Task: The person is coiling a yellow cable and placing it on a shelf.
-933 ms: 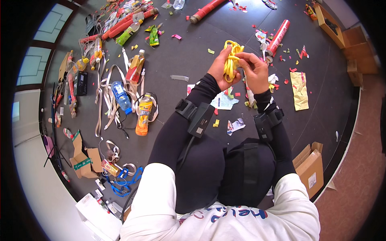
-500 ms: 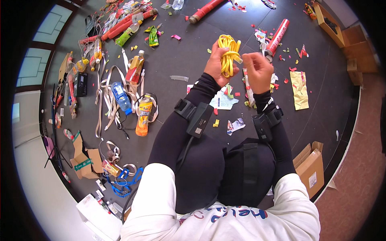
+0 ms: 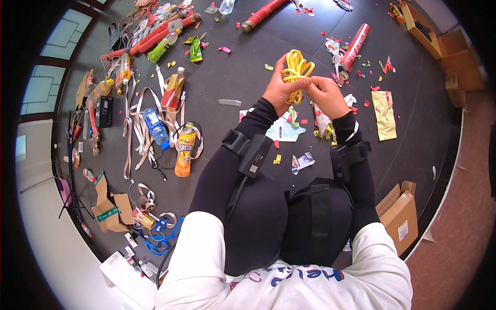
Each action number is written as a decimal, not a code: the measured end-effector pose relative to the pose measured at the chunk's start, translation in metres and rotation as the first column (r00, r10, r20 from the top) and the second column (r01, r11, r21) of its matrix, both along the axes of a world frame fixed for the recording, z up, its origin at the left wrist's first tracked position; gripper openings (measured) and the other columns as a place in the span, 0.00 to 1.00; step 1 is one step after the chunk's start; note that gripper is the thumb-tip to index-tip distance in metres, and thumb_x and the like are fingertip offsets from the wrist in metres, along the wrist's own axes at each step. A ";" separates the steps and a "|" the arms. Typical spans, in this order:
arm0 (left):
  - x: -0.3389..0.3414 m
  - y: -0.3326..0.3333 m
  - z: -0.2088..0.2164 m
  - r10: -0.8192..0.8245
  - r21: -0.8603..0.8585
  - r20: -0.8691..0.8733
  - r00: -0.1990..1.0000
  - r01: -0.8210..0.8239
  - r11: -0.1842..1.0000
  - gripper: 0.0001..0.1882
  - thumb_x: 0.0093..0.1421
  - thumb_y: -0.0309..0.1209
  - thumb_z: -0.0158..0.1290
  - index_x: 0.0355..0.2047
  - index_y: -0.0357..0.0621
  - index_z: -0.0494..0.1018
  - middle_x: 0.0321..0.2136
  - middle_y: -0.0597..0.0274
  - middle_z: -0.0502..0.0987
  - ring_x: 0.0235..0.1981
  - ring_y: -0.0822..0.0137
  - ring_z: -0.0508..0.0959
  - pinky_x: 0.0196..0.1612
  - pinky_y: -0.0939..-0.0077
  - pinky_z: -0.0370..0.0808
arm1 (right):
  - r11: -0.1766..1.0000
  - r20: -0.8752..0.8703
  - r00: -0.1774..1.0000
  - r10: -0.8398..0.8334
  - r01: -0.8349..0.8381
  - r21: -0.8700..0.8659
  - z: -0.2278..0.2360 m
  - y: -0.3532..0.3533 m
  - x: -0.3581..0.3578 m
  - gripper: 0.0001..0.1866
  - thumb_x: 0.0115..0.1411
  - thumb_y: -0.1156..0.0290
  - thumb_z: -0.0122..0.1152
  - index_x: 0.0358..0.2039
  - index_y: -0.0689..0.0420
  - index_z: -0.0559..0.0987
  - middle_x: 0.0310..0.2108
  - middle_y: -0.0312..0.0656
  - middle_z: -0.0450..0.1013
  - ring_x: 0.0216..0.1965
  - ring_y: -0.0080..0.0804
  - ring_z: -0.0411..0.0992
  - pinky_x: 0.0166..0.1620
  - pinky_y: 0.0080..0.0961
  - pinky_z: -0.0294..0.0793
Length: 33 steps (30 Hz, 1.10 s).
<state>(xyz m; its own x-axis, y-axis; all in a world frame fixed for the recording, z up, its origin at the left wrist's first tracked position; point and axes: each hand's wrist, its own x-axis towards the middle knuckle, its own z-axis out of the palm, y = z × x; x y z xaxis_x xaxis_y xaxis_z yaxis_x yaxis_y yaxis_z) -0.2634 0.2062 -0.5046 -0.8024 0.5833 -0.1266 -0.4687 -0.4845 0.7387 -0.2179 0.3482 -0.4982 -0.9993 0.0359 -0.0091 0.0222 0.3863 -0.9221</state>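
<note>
Partly, the left hand point(image 3: 279, 91) hides yellow cord point(image 3: 295, 64) (ends unclear).

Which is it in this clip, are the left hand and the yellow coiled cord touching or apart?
Touching. The head view shows the left hand gripping the yellow coiled cord, its thumb lying across it.

The left hand point(image 3: 279, 89) partly hides the yellow cord point(image 3: 296, 63); toward the floor's point(image 3: 240, 59) far edge, a red tube point(image 3: 265, 14) is cut off
</note>
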 end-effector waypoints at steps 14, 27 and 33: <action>-0.006 -0.001 -0.009 -0.168 -0.624 -0.483 0.860 -0.203 0.755 0.40 0.33 0.26 0.59 0.51 0.44 0.59 0.40 0.53 0.72 0.41 0.62 0.74 0.45 0.74 0.69 | 0.723 0.455 0.878 0.151 0.216 -0.656 0.043 0.006 0.015 0.15 0.55 0.64 0.53 0.15 0.53 0.64 0.11 0.25 0.53 0.09 0.10 0.47 0.13 0.11 0.43; -0.014 -0.008 -0.035 -0.040 -0.676 -0.397 0.917 -0.263 0.689 0.22 0.35 0.23 0.58 0.35 0.41 0.70 0.31 0.58 0.76 0.34 0.63 0.77 0.37 0.76 0.71 | 0.822 0.285 0.934 0.214 -0.015 -0.569 0.035 -0.005 0.013 0.12 0.54 0.68 0.53 0.17 0.58 0.70 0.12 0.28 0.60 0.11 0.12 0.53 0.16 0.11 0.49; -0.012 -0.021 -0.024 -0.088 -0.239 0.146 0.985 0.121 0.963 0.24 0.49 0.24 0.56 0.46 0.43 0.61 0.36 0.59 0.72 0.37 0.65 0.74 0.41 0.72 0.71 | 0.962 0.320 0.944 0.081 0.010 -0.272 0.026 0.002 0.012 0.09 0.55 0.70 0.52 0.27 0.62 0.76 0.26 0.39 0.74 0.24 0.18 0.71 0.29 0.12 0.68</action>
<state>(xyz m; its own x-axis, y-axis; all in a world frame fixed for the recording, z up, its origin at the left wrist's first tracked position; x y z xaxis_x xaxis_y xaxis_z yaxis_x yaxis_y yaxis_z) -0.2750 0.1855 -0.5285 -0.7046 0.6001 -0.3786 -0.6092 -0.2381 0.7564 -0.2063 0.3497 -0.4721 -0.9400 -0.0489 -0.3378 0.3289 0.1339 -0.9348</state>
